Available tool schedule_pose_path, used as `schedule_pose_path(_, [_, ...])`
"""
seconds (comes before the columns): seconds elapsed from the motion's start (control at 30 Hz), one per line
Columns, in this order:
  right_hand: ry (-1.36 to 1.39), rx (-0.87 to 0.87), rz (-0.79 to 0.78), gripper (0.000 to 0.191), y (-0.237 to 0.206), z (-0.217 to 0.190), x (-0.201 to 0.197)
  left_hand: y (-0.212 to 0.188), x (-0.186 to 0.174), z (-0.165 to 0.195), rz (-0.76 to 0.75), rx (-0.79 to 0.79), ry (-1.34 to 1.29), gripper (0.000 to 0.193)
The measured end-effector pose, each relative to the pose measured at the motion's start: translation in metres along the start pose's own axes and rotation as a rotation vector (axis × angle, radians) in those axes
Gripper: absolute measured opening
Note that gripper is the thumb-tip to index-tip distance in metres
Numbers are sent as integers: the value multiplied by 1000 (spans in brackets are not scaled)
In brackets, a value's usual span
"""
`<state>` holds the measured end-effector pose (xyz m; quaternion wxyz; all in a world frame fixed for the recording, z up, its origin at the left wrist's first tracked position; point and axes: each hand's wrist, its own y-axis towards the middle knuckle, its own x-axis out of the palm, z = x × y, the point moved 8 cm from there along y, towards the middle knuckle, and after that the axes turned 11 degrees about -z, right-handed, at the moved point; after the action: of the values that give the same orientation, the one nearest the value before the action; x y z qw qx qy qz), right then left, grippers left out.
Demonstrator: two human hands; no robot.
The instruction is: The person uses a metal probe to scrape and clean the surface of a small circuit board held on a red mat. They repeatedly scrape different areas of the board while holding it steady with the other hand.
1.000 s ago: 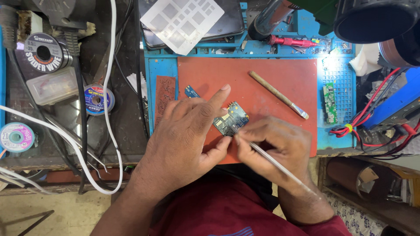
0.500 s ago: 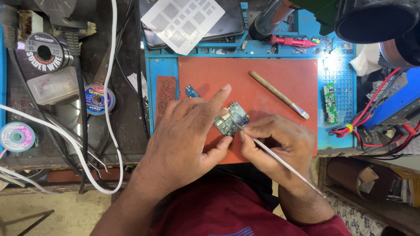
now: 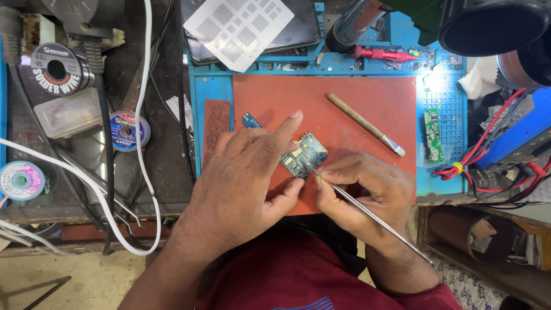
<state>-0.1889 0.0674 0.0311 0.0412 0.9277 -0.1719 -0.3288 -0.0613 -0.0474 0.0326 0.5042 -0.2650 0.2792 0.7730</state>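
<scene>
One small blue circuit board (image 3: 304, 155), densely populated.

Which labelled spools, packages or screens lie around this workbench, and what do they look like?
Large solder spool: far left top, round, black label.
Small spool: left of the blue mat, blue and yellow label.
Pale spool: left edge, pinkish-teal label.
Dark-screened device: top centre, under a white stencil sheet.

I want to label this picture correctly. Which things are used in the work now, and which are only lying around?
In use:
left hand steadying the small circuit board
right hand holding the thin metal tool, tip at the board
red mat under them

Lying about:
wooden-handled brush
green board
red screwdriver
solder spools
metal stencil
</scene>
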Motion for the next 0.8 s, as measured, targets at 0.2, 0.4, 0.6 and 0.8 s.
schedule_pose_path(0.2, [-25, 3, -47, 14, 2, 0, 4, 0, 0, 0, 0, -2, 9, 85])
schedule_pose_path(0.4, [-15, -3, -47, 14, 2, 1, 3, 1, 0, 0, -3, 0, 5, 85])
schedule_pose_path(0.6, [-11, -6, -54, 14, 2, 0, 4, 0, 0, 0, -3, -7, 5, 84])
schedule_pose_path(0.8, [-22, -64, -60, 14, 3, -5, 3, 0, 1, -1, -13, -16, -1, 85])
